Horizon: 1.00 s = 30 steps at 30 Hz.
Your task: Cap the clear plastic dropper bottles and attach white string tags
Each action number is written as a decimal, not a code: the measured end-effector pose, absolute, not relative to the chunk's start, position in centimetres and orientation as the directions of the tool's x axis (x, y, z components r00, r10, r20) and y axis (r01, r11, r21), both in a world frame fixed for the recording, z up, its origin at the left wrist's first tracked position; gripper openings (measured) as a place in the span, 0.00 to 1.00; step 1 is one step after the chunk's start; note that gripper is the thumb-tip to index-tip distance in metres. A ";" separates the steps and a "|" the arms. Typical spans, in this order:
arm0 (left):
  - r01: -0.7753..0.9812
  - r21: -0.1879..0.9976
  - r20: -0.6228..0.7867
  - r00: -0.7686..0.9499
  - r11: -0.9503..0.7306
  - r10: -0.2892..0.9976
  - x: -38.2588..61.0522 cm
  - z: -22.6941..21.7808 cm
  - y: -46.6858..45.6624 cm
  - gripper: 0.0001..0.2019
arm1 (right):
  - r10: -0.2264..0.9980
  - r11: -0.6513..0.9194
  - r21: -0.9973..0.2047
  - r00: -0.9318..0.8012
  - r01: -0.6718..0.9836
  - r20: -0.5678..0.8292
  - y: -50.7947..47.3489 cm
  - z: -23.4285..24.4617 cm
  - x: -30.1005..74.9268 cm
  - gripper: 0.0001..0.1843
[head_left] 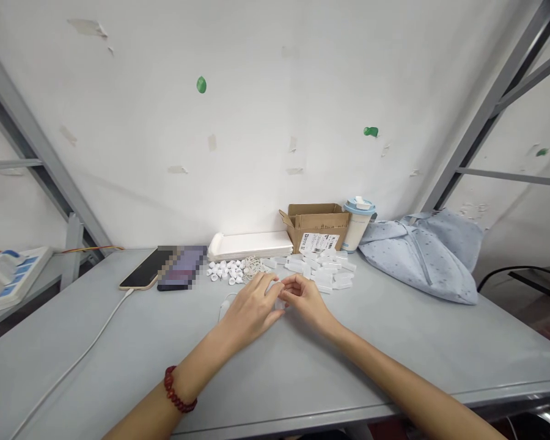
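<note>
My left hand [254, 305] and my right hand [306, 300] meet above the middle of the table. Between them is a small translucent plastic piece [279, 304], mostly covered by my fingers. The left fingers curl around it from one side. My right thumb and index finger are pinched together against its other side; what lies inside that pinch is hidden. Just beyond my left hand lie small white caps [223, 270] and a bundle of pale cords [253, 266]. Several clear plastic sleeves [323, 269] are heaped behind my right hand. A thin white cord loop [224, 300] shows beside my left hand.
Along the wall stand a white flat stack [252, 244], an open cardboard box [318, 226] and a lidded cup [358, 226]. A light-blue cloth bag [424, 256] lies right. Two phones [146, 269] and a charging cable [87, 348] lie left, near a power strip [18, 278].
</note>
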<state>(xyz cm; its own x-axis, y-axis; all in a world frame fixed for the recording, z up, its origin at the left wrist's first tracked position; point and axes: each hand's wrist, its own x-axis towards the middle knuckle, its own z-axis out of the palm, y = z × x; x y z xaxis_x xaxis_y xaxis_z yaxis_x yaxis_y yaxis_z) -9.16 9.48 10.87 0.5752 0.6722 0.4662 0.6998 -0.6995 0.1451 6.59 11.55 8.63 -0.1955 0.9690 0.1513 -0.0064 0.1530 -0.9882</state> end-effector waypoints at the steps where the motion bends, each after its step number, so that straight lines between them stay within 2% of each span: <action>1: 0.700 0.161 0.452 0.575 -0.696 0.682 -9.2 11.1 9.5 0.15 | 0.966 0.156 -0.988 -0.206 -0.011 0.155 11.5 8.6 6.6 0.14; 7: 0.687 0.376 0.353 0.513 -0.621 0.782 -11.4 13.1 10.2 0.18 | 0.927 0.191 -0.981 -0.333 0.031 0.170 11.4 8.6 6.5 0.15; 11: 0.774 0.467 0.140 0.411 -0.427 0.901 -14.7 14.3 10.9 0.23 | 0.925 0.213 -0.971 -0.342 0.109 0.164 11.4 8.4 6.5 0.15; 15: 0.824 0.481 -0.085 0.382 -0.298 0.920 -17.0 14.3 11.3 0.27 | 0.936 0.211 -0.966 -0.314 0.149 0.156 11.8 8.1 6.6 0.13; 19: 0.836 0.475 -0.209 0.411 -0.275 0.888 -17.1 13.9 11.2 0.27 | 0.943 0.205 -0.965 -0.296 0.163 0.150 11.9 8.1 6.7 0.13; 26: 0.855 0.436 -0.279 0.424 -0.280 0.862 -16.6 13.8 10.9 0.24 | 0.941 0.228 -0.952 -0.299 0.205 0.161 11.8 8.3 6.8 0.11; 30: 0.843 0.456 -0.249 0.427 -0.284 0.869 -17.3 13.9 11.0 0.26 | 0.912 0.335 -0.882 -0.348 0.331 0.216 11.1 8.6 6.6 0.08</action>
